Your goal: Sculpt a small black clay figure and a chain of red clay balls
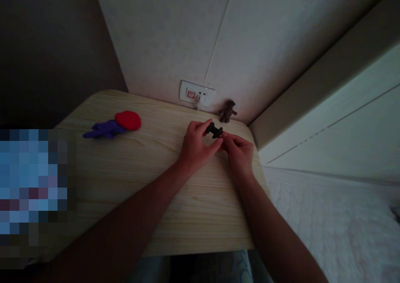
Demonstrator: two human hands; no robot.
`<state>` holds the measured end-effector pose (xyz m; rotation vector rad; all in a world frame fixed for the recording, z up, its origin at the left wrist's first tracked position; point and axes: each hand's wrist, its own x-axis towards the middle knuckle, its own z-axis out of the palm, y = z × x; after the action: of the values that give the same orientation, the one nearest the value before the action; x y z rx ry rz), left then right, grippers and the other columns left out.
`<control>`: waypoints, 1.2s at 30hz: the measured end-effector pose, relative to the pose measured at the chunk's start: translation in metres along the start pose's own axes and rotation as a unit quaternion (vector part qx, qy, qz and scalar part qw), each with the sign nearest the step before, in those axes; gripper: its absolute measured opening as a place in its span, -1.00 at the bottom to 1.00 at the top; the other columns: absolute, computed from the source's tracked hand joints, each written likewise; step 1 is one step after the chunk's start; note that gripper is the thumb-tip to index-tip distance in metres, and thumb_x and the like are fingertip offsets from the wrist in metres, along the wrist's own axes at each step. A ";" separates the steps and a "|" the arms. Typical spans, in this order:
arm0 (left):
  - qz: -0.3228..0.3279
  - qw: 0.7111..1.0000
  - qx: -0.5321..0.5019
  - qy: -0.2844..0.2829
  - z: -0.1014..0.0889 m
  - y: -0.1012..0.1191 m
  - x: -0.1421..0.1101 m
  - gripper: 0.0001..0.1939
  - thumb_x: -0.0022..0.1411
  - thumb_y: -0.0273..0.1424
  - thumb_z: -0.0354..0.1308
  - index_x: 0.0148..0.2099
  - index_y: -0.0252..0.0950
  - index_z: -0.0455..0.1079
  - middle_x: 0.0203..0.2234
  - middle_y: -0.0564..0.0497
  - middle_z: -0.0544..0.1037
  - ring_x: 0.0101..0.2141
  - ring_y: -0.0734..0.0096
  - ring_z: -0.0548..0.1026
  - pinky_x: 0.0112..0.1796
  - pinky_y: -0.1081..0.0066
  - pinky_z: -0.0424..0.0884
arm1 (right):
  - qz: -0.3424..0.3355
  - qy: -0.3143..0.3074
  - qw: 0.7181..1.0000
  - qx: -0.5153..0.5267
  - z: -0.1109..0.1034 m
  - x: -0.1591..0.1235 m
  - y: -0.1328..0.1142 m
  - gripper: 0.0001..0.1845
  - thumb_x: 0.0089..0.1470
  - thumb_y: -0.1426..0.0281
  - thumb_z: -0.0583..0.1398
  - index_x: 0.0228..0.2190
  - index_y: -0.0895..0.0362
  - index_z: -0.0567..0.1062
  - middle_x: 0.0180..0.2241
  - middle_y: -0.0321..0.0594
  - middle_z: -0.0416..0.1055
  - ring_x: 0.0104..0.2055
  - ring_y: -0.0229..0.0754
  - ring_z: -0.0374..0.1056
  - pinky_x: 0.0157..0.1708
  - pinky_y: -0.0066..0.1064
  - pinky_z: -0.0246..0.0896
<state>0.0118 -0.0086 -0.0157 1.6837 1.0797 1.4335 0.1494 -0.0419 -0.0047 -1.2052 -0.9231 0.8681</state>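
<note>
Between my hands is a small black piece (214,130) with two wide ends and a narrower middle, like a spool or dumbbell; it looks like modelling clay. My left hand (195,145) pinches its left end, with the thumb reaching under toward the right end. The fingertips of my right hand (240,151) close on its right end. Just behind them, a small brown figure (229,111) with arms and legs stands near the wall. A purple figure-like shape (104,129) lies at the left, with a flat red disc (128,120) touching its right end.
The pale wooden table (150,183) meets the wall at the back. A white wall socket (197,93) with a plug in it sits just above the table. White quilted bedding (325,224) lies right of the table. A pixelated patch covers the lower left.
</note>
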 end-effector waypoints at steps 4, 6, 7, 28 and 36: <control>-0.006 1.000 0.007 0.012 -0.002 -0.002 0.003 -0.38 0.10 -0.39 0.46 0.22 -0.32 0.49 -0.04 -0.17 0.48 -0.10 0.24 0.55 -0.01 0.21 0.56 | 0.019 -0.034 0.999 0.034 0.005 -0.004 -0.006 -0.79 0.01 0.20 0.42 -0.45 0.09 0.72 -0.49 -0.25 0.60 -0.50 -0.26 0.39 -0.44 -0.37 0.32; -0.011 1.000 0.013 0.018 -0.003 -0.002 0.004 -0.42 0.12 -0.39 0.44 0.20 -0.31 0.50 -0.06 -0.16 0.53 -0.14 0.26 0.56 -0.04 0.22 0.55 | 0.028 -0.034 0.998 0.042 0.006 -0.005 -0.009 -0.81 0.00 0.22 0.40 -0.45 0.09 0.72 -0.45 -0.23 0.63 -0.50 -0.26 0.39 -0.46 -0.37 0.30; -0.016 1.000 0.014 0.021 -0.004 -0.002 0.005 -0.42 0.12 -0.38 0.44 0.20 -0.30 0.50 -0.07 -0.15 0.55 -0.15 0.26 0.57 -0.04 0.22 0.55 | 0.029 -0.028 0.998 0.044 0.006 -0.005 -0.010 -0.81 0.00 0.22 0.39 -0.46 0.09 0.71 -0.43 -0.22 0.64 -0.51 -0.27 0.38 -0.47 -0.37 0.29; -0.216 0.918 -0.330 -0.036 -0.005 0.011 0.012 -0.57 -0.17 -0.39 0.56 -0.18 -0.35 0.61 -0.27 -0.09 0.72 -0.23 0.26 0.66 -0.03 0.21 0.55 | -0.017 -0.020 1.000 0.016 -0.001 0.002 -0.002 -0.71 0.02 0.21 0.40 -0.18 -0.03 0.71 -0.16 -0.23 0.64 -0.18 -0.13 0.48 -0.20 -0.29 0.41; -0.222 0.914 -0.338 -0.040 -0.006 0.011 0.013 -0.55 -0.21 -0.40 0.57 -0.18 -0.36 0.62 -0.28 -0.08 0.72 -0.24 0.27 0.65 -0.01 0.20 0.54 | 0.019 -0.083 0.995 0.057 0.002 0.003 0.002 -0.57 -0.01 0.13 0.46 -0.09 -0.04 0.69 -0.04 -0.23 0.67 0.09 0.00 0.52 0.24 -0.05 0.29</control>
<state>0.0081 -0.0017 0.0009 0.9187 0.7285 1.2242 0.1484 -0.0382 -0.0062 -1.0675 -0.9734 1.0508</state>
